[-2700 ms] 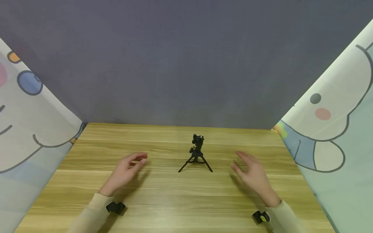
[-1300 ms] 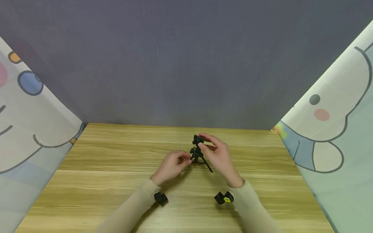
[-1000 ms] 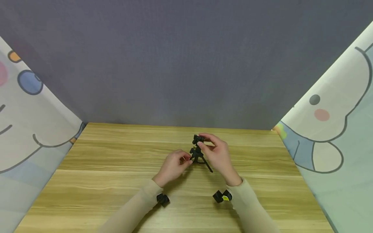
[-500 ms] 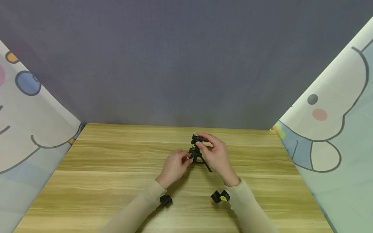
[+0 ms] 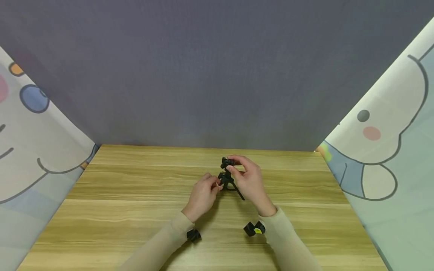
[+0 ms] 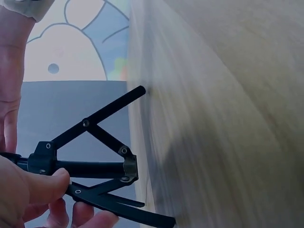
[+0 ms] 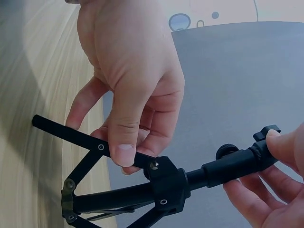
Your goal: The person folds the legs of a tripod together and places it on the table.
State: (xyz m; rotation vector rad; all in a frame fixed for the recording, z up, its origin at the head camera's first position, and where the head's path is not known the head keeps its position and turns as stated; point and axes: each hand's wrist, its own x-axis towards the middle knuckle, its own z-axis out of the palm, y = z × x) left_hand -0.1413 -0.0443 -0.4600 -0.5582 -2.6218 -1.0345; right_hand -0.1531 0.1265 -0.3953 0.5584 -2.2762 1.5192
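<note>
A small black tripod stands on the table with its legs spread, between my two hands. My left hand pinches one leg near its upper joint, thumb on one side and fingers on the other. Higher up, my right hand grips the head end of the tripod; in the right wrist view its thumb lies by a wing knob. Another round knob sticks out from the column. The left wrist view shows the centre tube and hinged braces below the collar. My left hand hides part of the held leg in the head view.
The wood-grain table spreads around the hands. A dark grey panel rises at its back edge, and cartoon-printed sheets flank both sides. Small black devices are strapped at both sleeve cuffs.
Both hands were apart from the tripod at first, then came inward and took hold of it. Over the last second the left hand crept up the leg, and the tripod shifted slightly left.
</note>
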